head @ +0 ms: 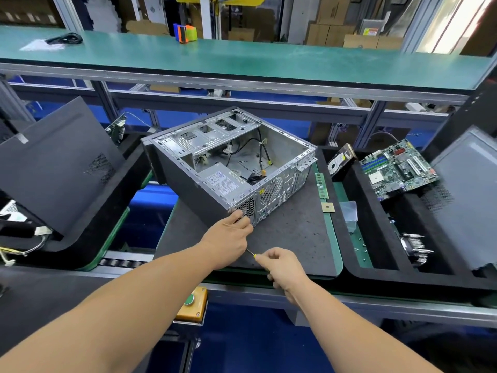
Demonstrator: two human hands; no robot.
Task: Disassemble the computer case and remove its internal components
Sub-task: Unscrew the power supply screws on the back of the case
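On the dark mat (290,238) at the middle of the counter (349,294) lies the computer case (228,168), on its side with its open face up; its long axis runs from far left to near right, the vented rear panel turned toward the person and to the right; the power supply (222,183) sits in the near corner, loose black cables (256,149) beyond it. Both forearms reach forward from below; the left hand (228,242) has its fingers curled at the case's near bottom corner, touching the rear panel; whether it pinches anything there cannot be told; the right hand (281,266), nearer and just beside it, grips a thin screwdriver (251,253) whose shaft points toward the left hand. A RAM stick (321,185) and a CPU chip (328,207) lie at the mat's right edge; a motherboard (398,168) and a hard drive (340,162) rest in the tray to the right; a black side panel (56,168) leans at left.
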